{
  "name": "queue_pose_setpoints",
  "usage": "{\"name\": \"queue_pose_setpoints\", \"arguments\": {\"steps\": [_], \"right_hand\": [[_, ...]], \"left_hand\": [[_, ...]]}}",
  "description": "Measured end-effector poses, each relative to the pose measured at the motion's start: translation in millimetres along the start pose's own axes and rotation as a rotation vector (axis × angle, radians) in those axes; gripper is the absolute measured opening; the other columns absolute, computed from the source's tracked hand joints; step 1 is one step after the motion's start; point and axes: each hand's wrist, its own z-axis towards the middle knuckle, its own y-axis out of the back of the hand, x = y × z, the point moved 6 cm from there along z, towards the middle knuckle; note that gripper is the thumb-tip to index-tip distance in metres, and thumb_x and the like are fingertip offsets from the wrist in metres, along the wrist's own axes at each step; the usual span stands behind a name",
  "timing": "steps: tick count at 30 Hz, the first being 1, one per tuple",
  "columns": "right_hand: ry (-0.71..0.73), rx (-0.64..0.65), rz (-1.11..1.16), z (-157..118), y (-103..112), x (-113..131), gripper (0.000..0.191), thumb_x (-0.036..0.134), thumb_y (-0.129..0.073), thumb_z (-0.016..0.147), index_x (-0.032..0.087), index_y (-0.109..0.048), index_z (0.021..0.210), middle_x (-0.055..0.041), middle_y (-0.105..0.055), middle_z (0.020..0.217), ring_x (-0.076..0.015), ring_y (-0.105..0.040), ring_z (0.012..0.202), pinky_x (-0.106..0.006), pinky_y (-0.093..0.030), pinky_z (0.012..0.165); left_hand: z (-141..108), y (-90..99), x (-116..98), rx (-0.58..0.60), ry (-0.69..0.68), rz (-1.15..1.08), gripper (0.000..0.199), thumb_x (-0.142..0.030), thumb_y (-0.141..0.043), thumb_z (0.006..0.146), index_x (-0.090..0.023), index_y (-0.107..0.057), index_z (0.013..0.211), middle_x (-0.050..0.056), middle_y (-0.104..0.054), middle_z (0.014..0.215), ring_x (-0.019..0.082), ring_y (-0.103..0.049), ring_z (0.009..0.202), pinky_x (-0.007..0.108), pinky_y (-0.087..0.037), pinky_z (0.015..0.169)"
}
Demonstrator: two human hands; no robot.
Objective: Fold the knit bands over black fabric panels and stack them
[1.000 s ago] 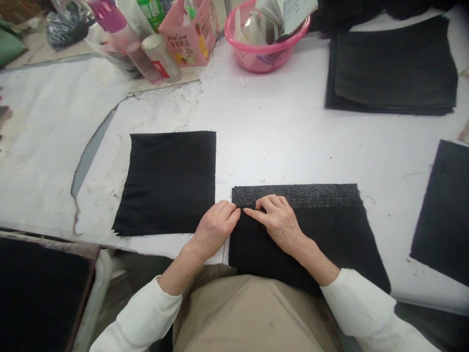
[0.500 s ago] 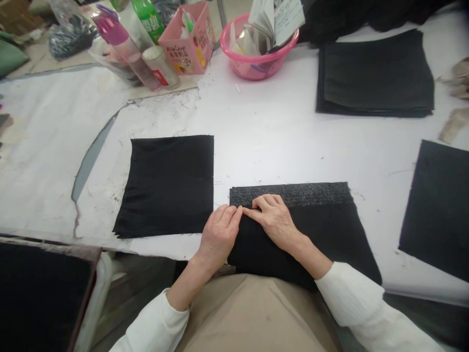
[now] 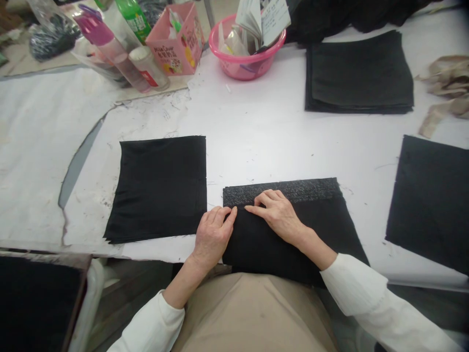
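Slightly parted now, left hand (image 3: pixel 211 235) pinches and right hand (image 3: pixel 280 216) presses black cloth (image 3: pixel 326 220); a basin (image 3: pixel 244 69) holds a booklet (image 3: pixel 274 20).

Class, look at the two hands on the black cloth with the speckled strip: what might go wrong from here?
1. Both the left hand and right hand are toward the left of the black cloth, so its untouched right end might shift.
2. The neighbouring black stack lies close by the left hand, which could nudge it askew.
3. The cloth meets the apron in this view; leaning might drag it.
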Motion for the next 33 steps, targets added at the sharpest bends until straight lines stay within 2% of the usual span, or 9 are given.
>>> {"name": "queue_pose_setpoints", "arguments": {"steps": [7, 11, 14, 23, 28, 33], "right_hand": [[-0.003, -0.014, 0.001, -2, -2, 1, 0.023, 0.024, -0.052, 0.096, 0.027, -0.067, 0.114, -0.0048, -0.06, 0.097, -0.0176, -0.047, 0.095, -0.033, -0.034, 0.079], [0.001, -0.002, -0.002, -2, -1, 1, 0.022, 0.025, -0.05, 0.097, 0.026, -0.067, 0.112, -0.0052, -0.06, 0.097, -0.0179, -0.047, 0.095, -0.034, -0.034, 0.08], [0.006, -0.011, 0.006, -4, 3, -2, 0.022, 0.024, -0.05, 0.097, 0.024, -0.067, 0.111, -0.005, -0.061, 0.096, -0.0174, -0.048, 0.095, -0.033, -0.034, 0.08], [0.006, -0.008, 0.035, -17, 15, -18, 0.025, 0.022, -0.049, 0.097, 0.025, -0.067, 0.114, -0.0048, -0.06, 0.095, -0.017, -0.048, 0.093, -0.033, -0.035, 0.079], [0.011, 0.011, 0.049, -19, 15, -21, 0.024, 0.023, -0.047, 0.098, 0.024, -0.066, 0.113, -0.005, -0.061, 0.097, -0.0174, -0.048, 0.094, -0.033, -0.034, 0.079], [0.006, 0.017, 0.049, -20, 14, -22, 0.024, 0.022, -0.047, 0.098, 0.024, -0.066, 0.113, -0.0056, -0.06, 0.097, -0.0178, -0.048, 0.095, -0.033, -0.034, 0.079]], "left_hand": [[1, -4.3, -2, 0.076, -0.036, 0.104, 0.041, -0.014, -0.053, 0.093, -0.019, -0.055, 0.133, 0.012, -0.062, 0.114, 0.027, -0.056, 0.109, 0.039, -0.046, 0.087], [3, -6.7, -8, 0.102, -0.113, 0.164, 0.041, -0.011, -0.051, 0.093, -0.01, -0.053, 0.134, 0.014, -0.06, 0.123, 0.028, -0.052, 0.119, 0.041, -0.044, 0.098], [5, -7.9, -13, 0.125, -0.167, 0.18, 0.04, -0.01, -0.047, 0.094, -0.006, -0.052, 0.133, 0.015, -0.061, 0.123, 0.027, -0.053, 0.118, 0.041, -0.043, 0.099], [12, -3.1, -15, 0.208, -0.18, 0.179, 0.044, -0.011, -0.042, 0.096, -0.012, -0.047, 0.14, 0.014, -0.061, 0.116, 0.026, -0.055, 0.115, 0.041, -0.045, 0.097], [14, -7.2, -16, 0.219, -0.202, 0.142, 0.045, -0.008, -0.042, 0.095, -0.009, -0.046, 0.139, 0.014, -0.059, 0.123, 0.026, -0.051, 0.121, 0.041, -0.042, 0.102], [16, -8.6, -13, 0.235, -0.205, 0.116, 0.045, -0.009, -0.043, 0.095, -0.01, -0.046, 0.14, 0.013, -0.058, 0.122, 0.024, -0.052, 0.119, 0.039, -0.043, 0.1]]}}
